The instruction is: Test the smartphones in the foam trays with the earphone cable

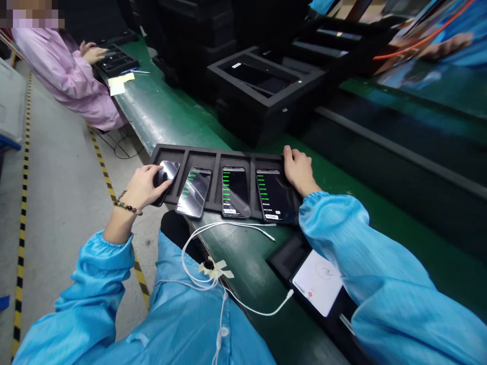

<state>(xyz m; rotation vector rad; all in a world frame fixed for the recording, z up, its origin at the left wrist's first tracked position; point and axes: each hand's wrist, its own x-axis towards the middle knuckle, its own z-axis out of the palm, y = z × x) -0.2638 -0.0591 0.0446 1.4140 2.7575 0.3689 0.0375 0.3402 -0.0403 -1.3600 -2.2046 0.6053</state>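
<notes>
A black foam tray point(201, 158) with a row of compartments lies tilted across the green bench's front edge. In its leftmost compartment is a smartphone point(167, 171) with a glossy screen. My left hand point(143, 185) grips that phone, thumb and fingers at opposite edges. To its right, a second phone point(195, 192), a third phone point(236, 192) and a fourth-slot phone point(272, 197) show green text lines on dark screens, their lower ends over the tray's near rim. My right hand point(299, 170) is closed round the tray's far right corner.
White cables point(228, 224) are taped at the bench edge. A phone with a white back or sheet point(317, 284) lies by my right forearm. Stacked black foam trays point(266, 99) stand behind. A person in pink point(68, 71) works at the far left; another person's hand point(451, 46) shows upper right.
</notes>
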